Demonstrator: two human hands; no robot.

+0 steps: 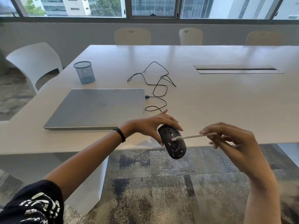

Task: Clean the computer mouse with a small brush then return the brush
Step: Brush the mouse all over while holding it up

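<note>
Mouse (174, 143) is what we look at first: black, oval, and lifted off the table (210, 97), it hangs tilted in the air right at the near edge, its lower end over the grey patterned carpet (161, 183). Our left hand (150, 125) grips the mouse by its far end, fingers curled over the top and down its right side, thumb pressed along its left side. Pale flecks dot the lower half of its back (we cannot tell what they are). Our right hand (233, 139) pinches the end of a thin pale brush (194, 136) between thumb and fingertips, the other fingers loosely bent beneath. The brush reaches leftward, nearly level, and its pinkish tip touches the mouse just beside the scroll wheel. A dark band (119, 135) circles the left wrist. On the table behind the hands lies a closed silver laptop (100, 107), and a black cable (157, 88) loops loosely across the surface to its right, its plug at the laptop's right edge. A blue mesh cup (84, 71) stands upright beyond the laptop, near the table's left corner. A white chair (35, 62) sits off that corner, and a long metal slot (236, 69) is set into the tabletop further right.
</note>
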